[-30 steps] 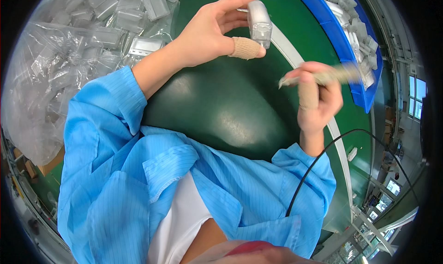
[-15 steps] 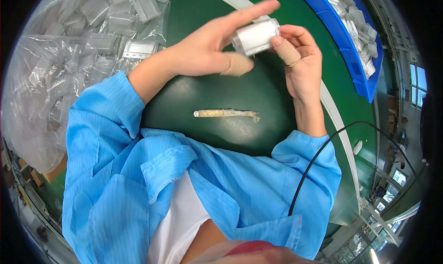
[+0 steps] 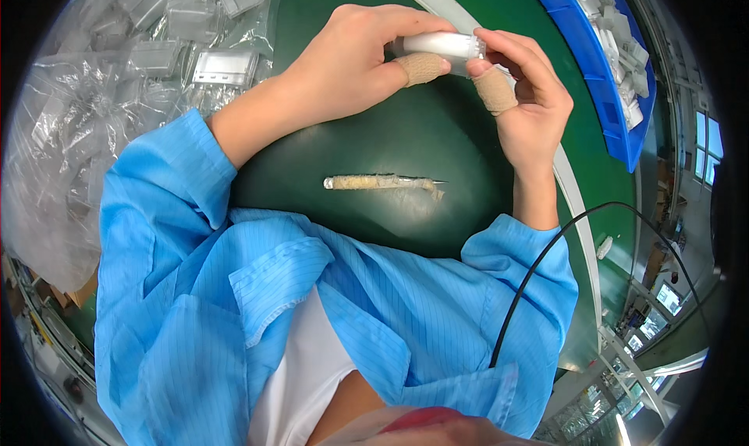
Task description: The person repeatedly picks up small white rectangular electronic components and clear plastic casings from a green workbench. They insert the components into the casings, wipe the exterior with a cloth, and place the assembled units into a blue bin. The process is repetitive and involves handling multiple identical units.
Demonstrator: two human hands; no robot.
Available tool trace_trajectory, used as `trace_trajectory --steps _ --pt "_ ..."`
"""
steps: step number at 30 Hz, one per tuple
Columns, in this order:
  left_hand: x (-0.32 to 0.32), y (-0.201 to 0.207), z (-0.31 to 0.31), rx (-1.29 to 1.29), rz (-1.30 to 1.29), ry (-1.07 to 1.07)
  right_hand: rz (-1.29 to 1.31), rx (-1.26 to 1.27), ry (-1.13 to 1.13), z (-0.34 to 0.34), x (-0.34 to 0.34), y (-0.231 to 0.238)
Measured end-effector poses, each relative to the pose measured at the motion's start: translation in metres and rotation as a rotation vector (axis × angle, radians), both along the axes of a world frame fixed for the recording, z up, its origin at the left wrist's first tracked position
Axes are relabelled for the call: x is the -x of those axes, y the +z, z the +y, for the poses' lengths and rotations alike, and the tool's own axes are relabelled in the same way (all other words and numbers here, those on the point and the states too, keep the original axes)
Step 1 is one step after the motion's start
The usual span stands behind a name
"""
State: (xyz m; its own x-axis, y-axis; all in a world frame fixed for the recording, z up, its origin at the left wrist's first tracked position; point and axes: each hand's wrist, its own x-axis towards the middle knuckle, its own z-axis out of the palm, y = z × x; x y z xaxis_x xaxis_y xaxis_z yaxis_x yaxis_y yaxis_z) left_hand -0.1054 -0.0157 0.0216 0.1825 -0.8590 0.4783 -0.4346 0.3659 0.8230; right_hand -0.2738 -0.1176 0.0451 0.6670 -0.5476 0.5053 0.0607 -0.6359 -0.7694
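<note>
Both hands hold a small white part in a clear plastic case [image 3: 439,43] above the far side of the green table. My left hand [image 3: 359,52] grips its left end, a taped thumb along the near side and the fingers behind. At the right end, the thumb and fingertips of my right hand [image 3: 530,95] pinch the case; that thumb is taped too. A slim tool with a tape-wrapped handle and thin pointed tip [image 3: 382,182] lies on the table between my forearms, touched by neither hand.
A large clear plastic bag [image 3: 101,118] full of transparent cases spreads over the left side. At the far right stands a blue bin [image 3: 577,63] heaped with white parts. A black cable [image 3: 593,209] arches over my right sleeve. A small white piece [image 3: 605,247] lies to the right.
My left fingers and thumb have closed on the case, where before they were spread beside it. The case has turned to a flatter, edge-on angle. My right hand has shifted slightly right.
</note>
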Motion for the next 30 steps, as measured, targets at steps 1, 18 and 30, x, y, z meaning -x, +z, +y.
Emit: trace_trajectory --steps 1,18,30 --pt "0.0 0.001 0.001 -0.028 -0.007 -0.001 0.037 0.014 0.007 0.0 0.002 0.001" --pt "-0.003 0.005 0.008 -0.138 -0.117 -0.066 0.09 -0.211 0.0 0.008 0.006 0.004" --pt "-0.004 -0.004 -0.01 0.252 0.318 -0.243 -0.343 -1.048 -0.087 -0.015 0.002 0.014"
